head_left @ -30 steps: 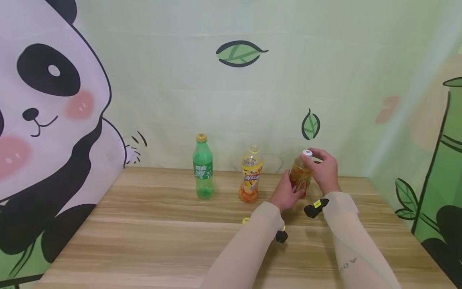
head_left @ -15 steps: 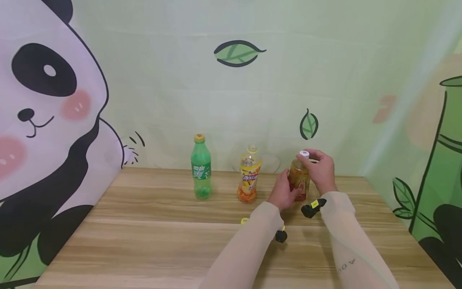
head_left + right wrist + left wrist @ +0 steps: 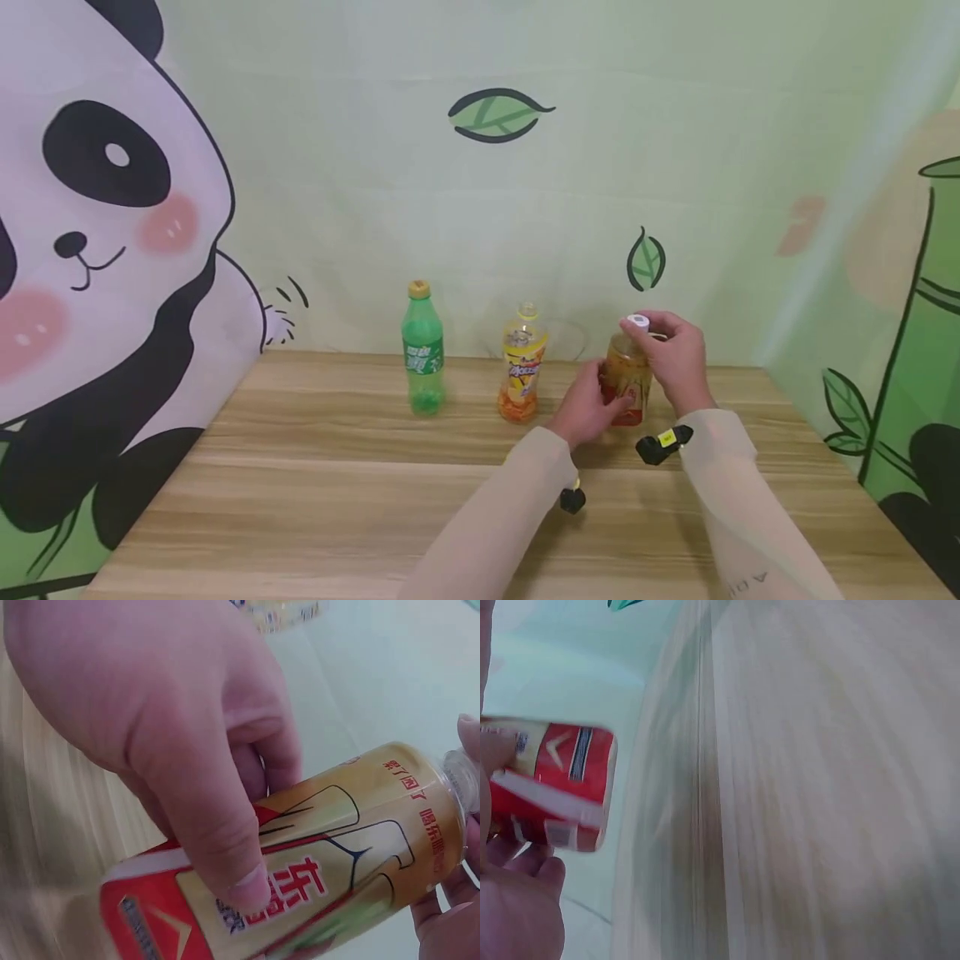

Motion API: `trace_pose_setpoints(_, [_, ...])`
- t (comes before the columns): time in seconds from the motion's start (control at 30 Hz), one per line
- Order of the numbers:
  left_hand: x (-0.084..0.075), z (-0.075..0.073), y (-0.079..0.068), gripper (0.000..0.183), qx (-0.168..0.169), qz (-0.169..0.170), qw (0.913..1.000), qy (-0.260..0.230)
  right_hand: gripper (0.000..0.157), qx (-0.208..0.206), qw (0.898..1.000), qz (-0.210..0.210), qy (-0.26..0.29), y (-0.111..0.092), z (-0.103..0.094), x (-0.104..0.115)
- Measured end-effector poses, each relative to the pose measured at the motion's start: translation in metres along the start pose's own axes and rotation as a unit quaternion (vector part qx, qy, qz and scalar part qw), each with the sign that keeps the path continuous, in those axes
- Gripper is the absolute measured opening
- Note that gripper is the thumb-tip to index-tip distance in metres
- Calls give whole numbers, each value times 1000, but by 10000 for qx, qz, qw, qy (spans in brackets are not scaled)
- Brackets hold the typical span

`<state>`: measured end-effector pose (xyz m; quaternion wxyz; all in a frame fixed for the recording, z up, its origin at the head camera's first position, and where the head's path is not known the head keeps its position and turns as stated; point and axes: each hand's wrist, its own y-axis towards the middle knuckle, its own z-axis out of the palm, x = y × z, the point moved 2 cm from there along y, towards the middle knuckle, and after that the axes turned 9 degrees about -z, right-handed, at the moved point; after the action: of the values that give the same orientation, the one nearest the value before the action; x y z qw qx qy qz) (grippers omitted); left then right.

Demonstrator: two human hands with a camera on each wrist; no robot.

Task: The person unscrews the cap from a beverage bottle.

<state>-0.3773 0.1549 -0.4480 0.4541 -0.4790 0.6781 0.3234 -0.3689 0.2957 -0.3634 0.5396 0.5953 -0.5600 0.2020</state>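
A drink bottle (image 3: pixel 627 379) with a gold and red label and a white cap (image 3: pixel 638 322) is between both hands at the right of the table. My left hand (image 3: pixel 588 406) grips the lower body, thumb across the label in the right wrist view. My right hand (image 3: pixel 677 354) pinches the cap from above with thumb and fingers; in the right wrist view only some of its fingers (image 3: pixel 457 930) show by the bottle's neck. In the left wrist view the bottle's red base (image 3: pixel 581 787) shows against the backdrop, apart from the tabletop.
Left of the hands stands an uncapped bottle (image 3: pixel 522 367) with a yellow and orange label. Further left is a green bottle (image 3: pixel 423 354) with a yellow cap. The wooden table (image 3: pixel 315 492) meets a printed panda backdrop (image 3: pixel 360 183) behind.
The held bottle has come slightly towards me, with both hands still on body and cap. A small yellow ring near the left sleeve has gone out of sight behind it. Other bottles stay put.
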Motion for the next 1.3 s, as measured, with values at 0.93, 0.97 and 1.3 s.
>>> trace_pose_setpoints(0.93, [5, -44, -68, 71, 416, 325, 9953, -809, 43, 508, 9940, -315, 920, -61, 23, 71])
trace_pose_setpoints(0.97, [5, -47, -71, 71, 424, 349, 9954, -787, 43, 559, 9936, -373, 903, -63, 23, 73])
trace_pose_setpoints(1.3, [10, -71, -90, 70, 531, 767, 9936, -643, 40, 725, 9912, -740, 821, -75, 35, 88])
